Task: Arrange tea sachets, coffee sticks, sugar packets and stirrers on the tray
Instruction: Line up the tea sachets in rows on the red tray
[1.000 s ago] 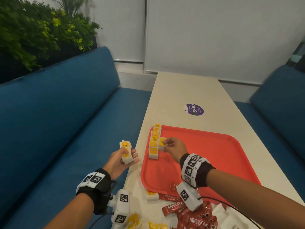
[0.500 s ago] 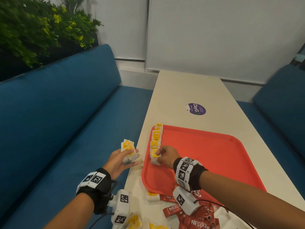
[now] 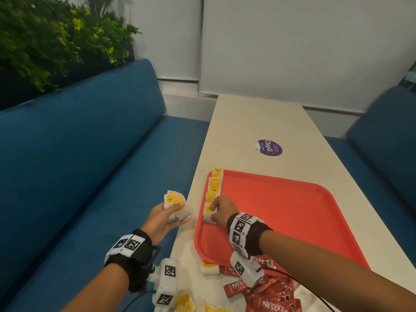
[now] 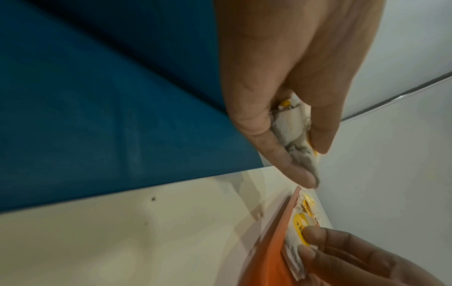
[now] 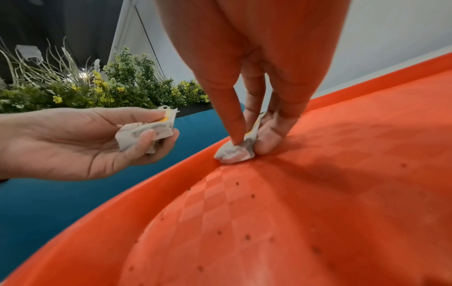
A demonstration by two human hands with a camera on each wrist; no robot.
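A red tray (image 3: 292,210) lies on the cream table. Several yellow-and-white tea sachets form a row (image 3: 213,186) along the tray's left rim. My right hand (image 3: 221,211) pinches one tea sachet (image 3: 208,213) at the near end of that row; in the right wrist view this sachet (image 5: 236,152) touches the tray floor (image 5: 293,212) beside the rim. My left hand (image 3: 165,216) hovers left of the table edge and grips a small bunch of tea sachets (image 3: 174,202), seen between thumb and fingers in the left wrist view (image 4: 293,127).
Red Nescafe coffee sticks (image 3: 267,298), a loose tea sachet (image 3: 209,269) and more yellow sachets (image 3: 184,304) lie on the table in front of the tray. A purple sticker (image 3: 269,147) is beyond it. Blue benches (image 3: 78,176) flank the table; plants (image 3: 45,41) stand behind the left one.
My right hand moved from the row's middle to its near end and lowered a sachet onto the tray by the rim. The left hand has barely shifted with its bunch.
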